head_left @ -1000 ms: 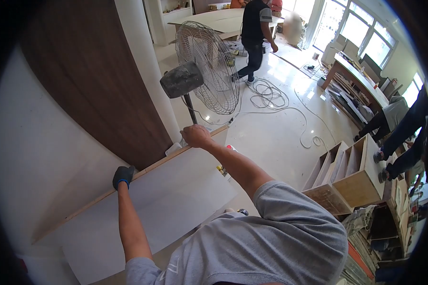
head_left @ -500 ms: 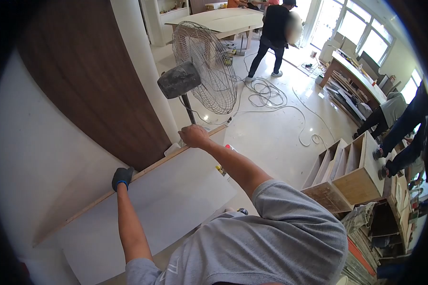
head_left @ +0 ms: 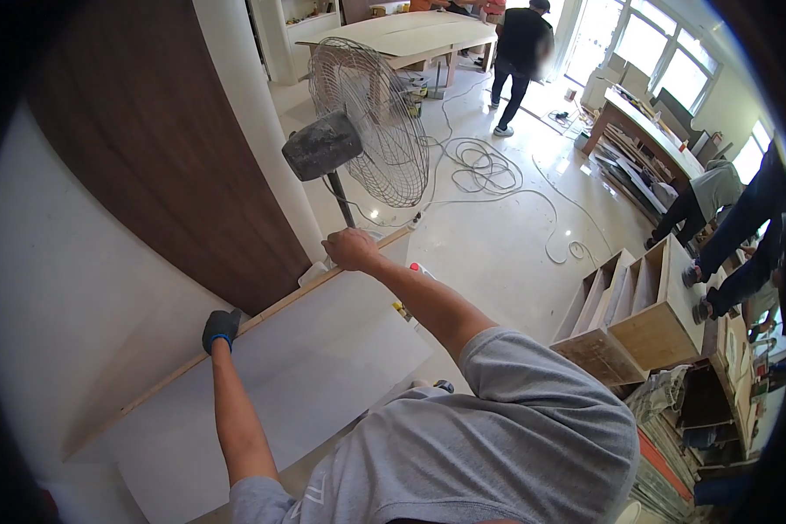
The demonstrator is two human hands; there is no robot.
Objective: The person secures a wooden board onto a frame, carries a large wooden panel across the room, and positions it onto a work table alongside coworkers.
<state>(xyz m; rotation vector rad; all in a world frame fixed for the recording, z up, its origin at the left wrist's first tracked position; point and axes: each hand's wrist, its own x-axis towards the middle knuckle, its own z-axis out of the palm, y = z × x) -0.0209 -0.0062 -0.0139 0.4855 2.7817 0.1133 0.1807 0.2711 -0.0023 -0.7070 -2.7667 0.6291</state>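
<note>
A large white board (head_left: 323,349) stands on edge in front of my body, with a bare wooden edge strip (head_left: 275,306) along its top. My left hand (head_left: 222,330), in a dark glove with a blue cuff, is closed over that edge beside the white wall. Farther along the same edge, my bare right hand (head_left: 352,250) is wrapped over the wood, close to the pole of a standing fan (head_left: 349,127). The fingers on the far side of the board are partly hidden.
A dark brown wood panel (head_left: 148,166) covers the wall ahead. Coiled cable (head_left: 489,166) lies on the shiny floor. An open wooden cabinet (head_left: 637,319) stands at right, near another person's legs (head_left: 734,262). A person in black (head_left: 521,52) is by the far table (head_left: 410,39).
The person in black has walked farther off toward the back. My view has shifted slightly. Both my hands keep their places on the board's edge.
</note>
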